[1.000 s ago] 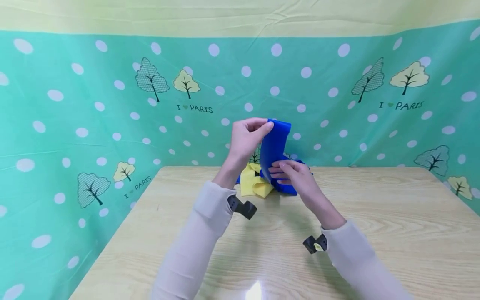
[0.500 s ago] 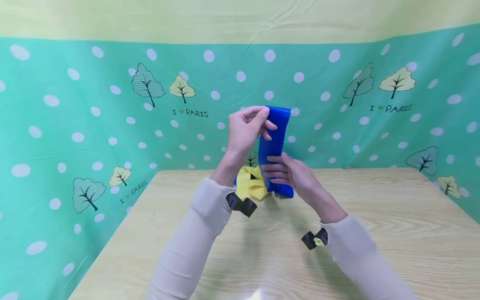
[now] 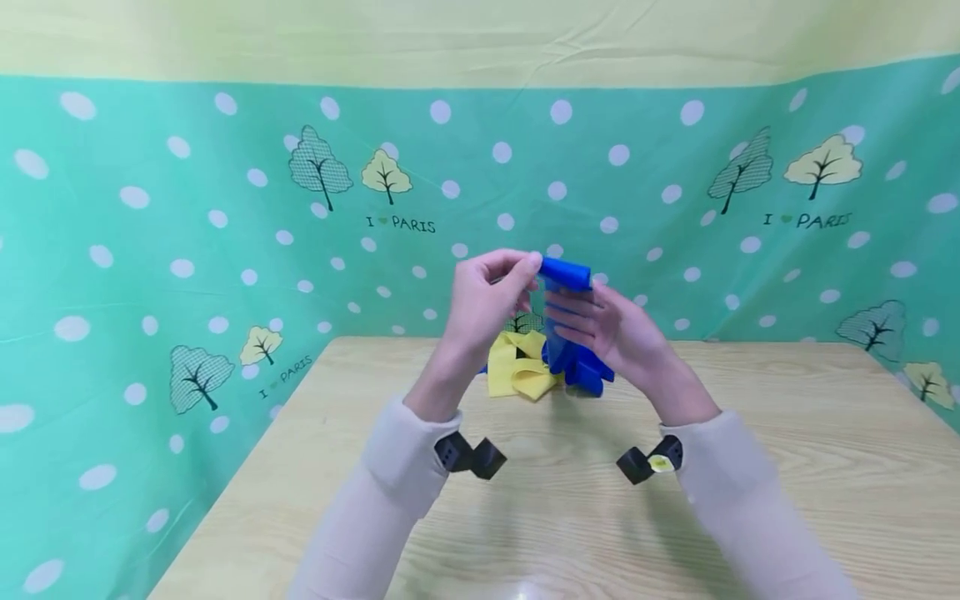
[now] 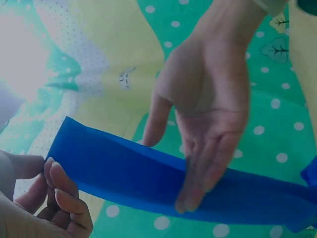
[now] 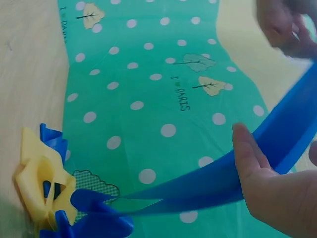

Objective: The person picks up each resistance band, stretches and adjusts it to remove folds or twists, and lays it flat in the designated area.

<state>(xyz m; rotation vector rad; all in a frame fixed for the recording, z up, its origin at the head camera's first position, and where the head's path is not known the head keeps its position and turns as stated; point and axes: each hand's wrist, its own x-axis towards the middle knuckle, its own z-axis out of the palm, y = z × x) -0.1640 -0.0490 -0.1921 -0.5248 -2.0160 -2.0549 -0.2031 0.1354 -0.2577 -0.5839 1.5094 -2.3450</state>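
My left hand (image 3: 491,296) pinches the end of a wide, glossy blue strip of flexible band (image 3: 566,273) between thumb and fingertips, above the table. From there, the strip runs down to a heap at the back of the table. My right hand (image 3: 630,333) lies along the strip with its fingers straight. In the left wrist view the fingers of the right hand (image 4: 213,109) cross the front of the blue strip (image 4: 124,163), and the thumb tip passes behind its upper edge. The heap has blue folds (image 5: 99,225) and a looped yellow band (image 5: 47,183).
Under my forearms stretches a pale wood-grain table (image 3: 570,517). Behind it hangs a green curtain (image 3: 375,275) with white dots and printed trees. A small black camera sits on each wrist: left camera (image 3: 472,456), right camera (image 3: 651,460).
My left hand first rose with the strip's end, then came lower and tilted it towards me. My right hand has moved up the strip, nearer the left hand, its fingers straight.
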